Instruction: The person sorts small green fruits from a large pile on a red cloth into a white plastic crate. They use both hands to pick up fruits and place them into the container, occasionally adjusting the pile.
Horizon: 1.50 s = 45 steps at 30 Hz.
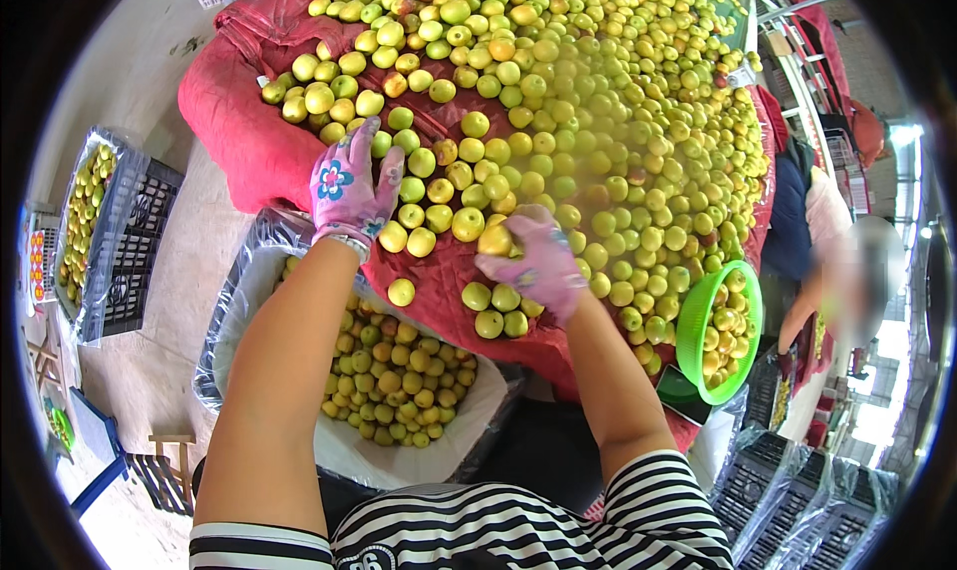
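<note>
A large heap of yellow-green jujube-like fruit (620, 196) covers a red cloth (254, 143) in front of me. My left hand (355, 181), in a pink floral glove, rests at the heap's left part with thumb and fingers apart, beside some green fruits; its palm is hidden. My right hand (534, 259), in a matching glove and blurred, closes thumb and fingers around a yellow fruit (494, 241). Near its wrist lies a small group of fruits (490, 324). Below my left forearm, a lined crate (419, 461) holds many similar fruits.
A green plastic basket (691, 338) of fruit stands at the heap's right edge. Black crates (792, 495) with clear plastic are at lower right. Another fruit-filled crate (112, 233) stands on the floor at left. A co-worker (830, 226) is at the far right, beyond the heap.
</note>
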Available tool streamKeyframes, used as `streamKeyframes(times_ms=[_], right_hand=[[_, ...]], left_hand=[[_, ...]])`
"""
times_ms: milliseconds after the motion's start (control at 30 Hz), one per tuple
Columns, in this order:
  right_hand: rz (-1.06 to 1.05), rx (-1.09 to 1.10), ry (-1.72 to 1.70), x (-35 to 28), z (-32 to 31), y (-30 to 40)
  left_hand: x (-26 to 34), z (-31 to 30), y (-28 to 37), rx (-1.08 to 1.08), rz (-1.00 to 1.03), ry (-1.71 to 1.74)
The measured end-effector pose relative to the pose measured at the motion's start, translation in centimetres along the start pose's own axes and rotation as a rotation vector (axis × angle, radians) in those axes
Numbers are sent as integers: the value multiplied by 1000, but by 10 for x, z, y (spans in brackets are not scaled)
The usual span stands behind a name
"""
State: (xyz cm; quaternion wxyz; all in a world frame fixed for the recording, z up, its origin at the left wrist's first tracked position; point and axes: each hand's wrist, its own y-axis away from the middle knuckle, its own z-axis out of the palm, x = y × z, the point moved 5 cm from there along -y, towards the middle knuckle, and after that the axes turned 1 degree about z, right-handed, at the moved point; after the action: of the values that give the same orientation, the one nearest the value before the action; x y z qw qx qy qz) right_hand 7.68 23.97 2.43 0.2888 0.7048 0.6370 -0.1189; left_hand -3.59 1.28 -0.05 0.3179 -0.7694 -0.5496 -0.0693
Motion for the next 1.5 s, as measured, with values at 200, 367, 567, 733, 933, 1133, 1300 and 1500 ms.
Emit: streamKeyframes(times_ms=[200, 367, 567, 733, 933, 1133, 1300, 1500], right_hand=[[24, -17, -2006, 49, -40, 45], [136, 532, -1872, 95, -98, 108], [334, 1249, 114, 204, -187, 215], [594, 985, 501, 260, -176, 237], [646, 1029, 310, 258, -174, 244], [102, 1003, 512, 137, -121, 220], [564, 436, 191, 145, -39, 191], [981, 454, 161, 159, -57, 129]], left_hand=[[9, 3, -1, -86, -67, -26], [-5, 5, 1, -37, -27, -44], [-2, 9, -1, -102, -55, -18], [-3, 10, 0, -61, 9, -33], [-6, 13, 0, -79, 29, -18], [-9, 12, 0, -115, -1, -87], [2, 15, -4, -168, 64, -192], [-3, 18, -4, -197, 68, -225]])
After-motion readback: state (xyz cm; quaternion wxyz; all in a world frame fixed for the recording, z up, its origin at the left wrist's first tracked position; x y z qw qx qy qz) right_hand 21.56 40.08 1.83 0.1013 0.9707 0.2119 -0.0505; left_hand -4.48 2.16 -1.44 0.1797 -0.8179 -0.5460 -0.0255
